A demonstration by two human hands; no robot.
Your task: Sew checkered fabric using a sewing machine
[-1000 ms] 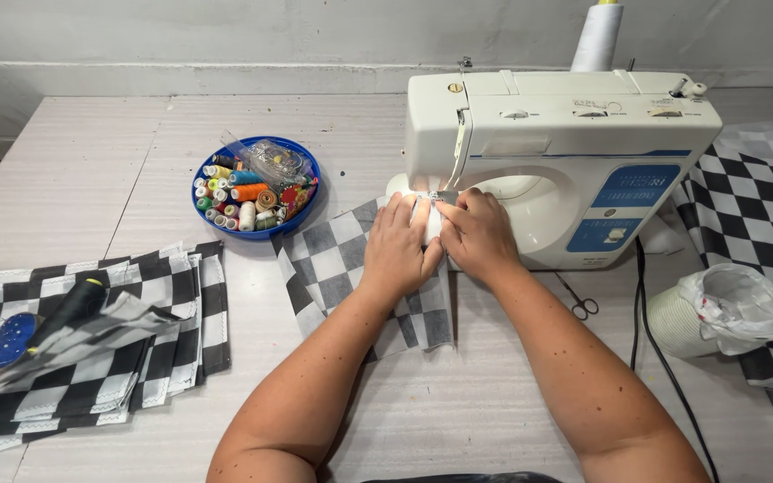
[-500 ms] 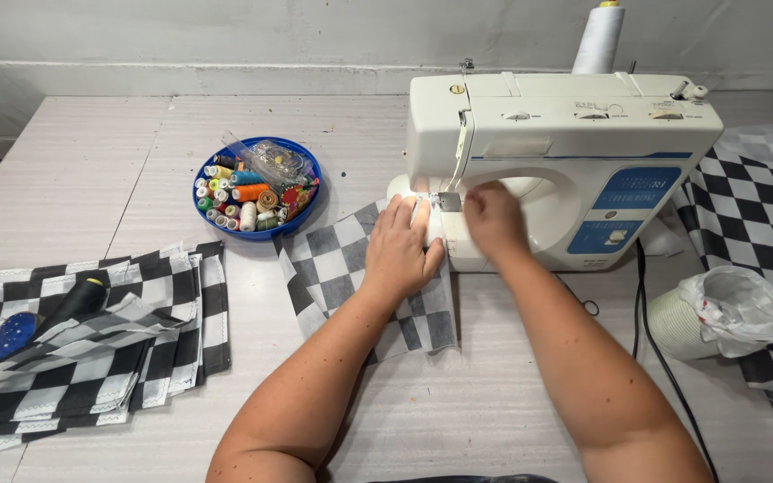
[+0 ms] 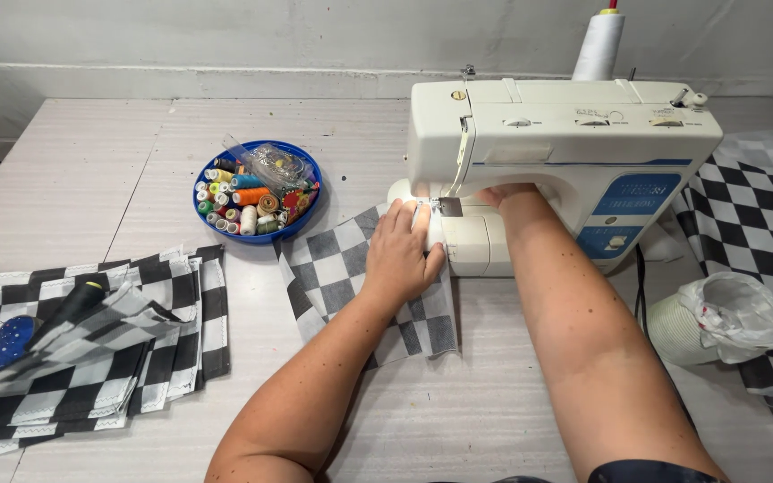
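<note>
Left hand (image 3: pixel 402 252): laid flat, palm down, fingers extended and together, pressing on the black-and-white checkered fabric piece (image 3: pixel 360 282). It grips nothing; it only bears on the cloth. Fingertips sit just beside the metal presser foot (image 3: pixel 445 207) of the cream-white plastic sewing machine (image 3: pixel 565 143).

Right hand (image 3: pixel 505 191): reaches in under the arm of the machine, behind the presser foot. Most of it is hidden by the machine body; how far it is open and whether it has hold of anything, I cannot tell.

Checkered fabric piece: lies on the pale grey striped tabletop (image 3: pixel 91 170), its upper edge fed under the presser foot, the rest trailing toward the person.

Surroundings: round blue tray of coloured thread spools (image 3: pixel 257 190) left of the machine, near the fabric corner. Stack of checkered fabric pieces (image 3: pixel 136 349) at far left. White thread cone (image 3: pixel 599 45) behind the machine. White plastic bag over a cup (image 3: pixel 726 313) at right.
</note>
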